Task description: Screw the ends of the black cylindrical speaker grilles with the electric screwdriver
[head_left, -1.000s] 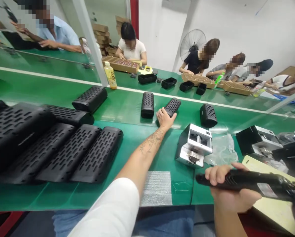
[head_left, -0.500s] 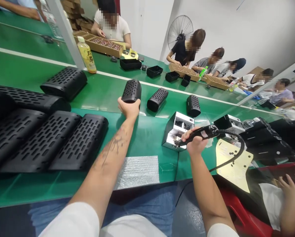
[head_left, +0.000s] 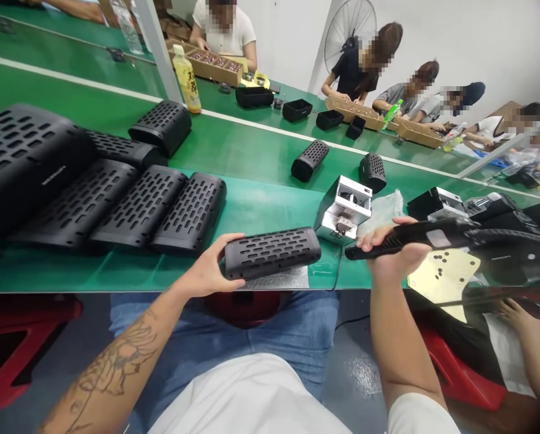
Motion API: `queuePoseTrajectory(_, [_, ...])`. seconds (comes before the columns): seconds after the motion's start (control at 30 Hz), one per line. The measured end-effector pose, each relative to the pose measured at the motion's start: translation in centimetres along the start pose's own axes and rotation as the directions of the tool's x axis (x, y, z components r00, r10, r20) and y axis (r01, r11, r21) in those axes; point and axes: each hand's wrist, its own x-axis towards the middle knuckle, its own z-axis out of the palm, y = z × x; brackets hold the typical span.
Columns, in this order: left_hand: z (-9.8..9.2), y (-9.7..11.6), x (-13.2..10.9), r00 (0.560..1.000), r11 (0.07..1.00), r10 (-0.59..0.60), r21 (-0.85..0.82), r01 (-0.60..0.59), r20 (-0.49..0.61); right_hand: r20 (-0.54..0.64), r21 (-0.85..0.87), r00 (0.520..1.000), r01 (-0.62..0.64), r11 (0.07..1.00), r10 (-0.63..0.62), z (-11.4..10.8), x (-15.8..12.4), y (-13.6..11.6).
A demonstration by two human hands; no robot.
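My left hand (head_left: 213, 265) grips one end of a black perforated speaker housing (head_left: 272, 253), thumb and fingers on opposite sides. The housing lies lengthwise above a silvery foam sheet (head_left: 292, 278) near the table's front edge. In my right hand (head_left: 394, 256) is a black electric screwdriver (head_left: 446, 235), its body pointing left and its cable trailing right. Just beyond its front end stands a silver-and-black screw feeder (head_left: 345, 208). Two more small perforated housings, one (head_left: 310, 160) left of the other (head_left: 373, 172), rest behind the feeder.
Large perforated housings (head_left: 191, 211) crowd the left of the green table (head_left: 261, 199). A yellow drink bottle (head_left: 187, 81) stands by a post. On the right are a second feeder (head_left: 437, 205) and a yellow sheet with dark dots (head_left: 446, 274). Co-workers sit opposite; another person's hand (head_left: 527, 319) is at right.
My left hand has brought the housing from the far side toward me and turned it sideways. My right hand has drawn the screwdriver away from the feeder, to the right. The view has shifted.
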Motion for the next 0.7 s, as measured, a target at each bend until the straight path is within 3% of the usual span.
queuePoseTrajectory(0.1, [0.0,-0.8,-0.1,0.995,0.997,0.051,0.054,-0.056,0.086,0.117,0.120,0.993,0.010,0.993,-0.025,0.7,-2.3,-2.3])
queuePoseTrajectory(0.2, [0.1,-1.1,-0.2,0.991,0.995,0.075,0.057,-0.081,0.107,0.216,0.181,0.976,-0.001,0.983,-0.038,2.0,-4.2,-2.9])
queuePoseTrajectory(0.4, [0.2,-1.0,-0.3,0.989,0.995,0.076,0.057,-0.084,0.125,0.263,0.153,0.963,-0.103,0.983,0.060,3.9,-4.7,-1.0])
queuePoseTrajectory(0.57, [0.2,-1.0,-0.3,0.988,0.995,0.080,0.054,-0.088,0.131,0.376,0.166,0.916,-0.211,0.963,0.137,4.3,-3.9,-0.2])
queuePoseTrajectory(0.7, [0.3,-1.1,-0.3,0.989,0.993,0.089,0.065,-0.097,0.117,0.491,0.199,0.866,-0.223,0.954,0.100,4.7,-4.1,0.2])
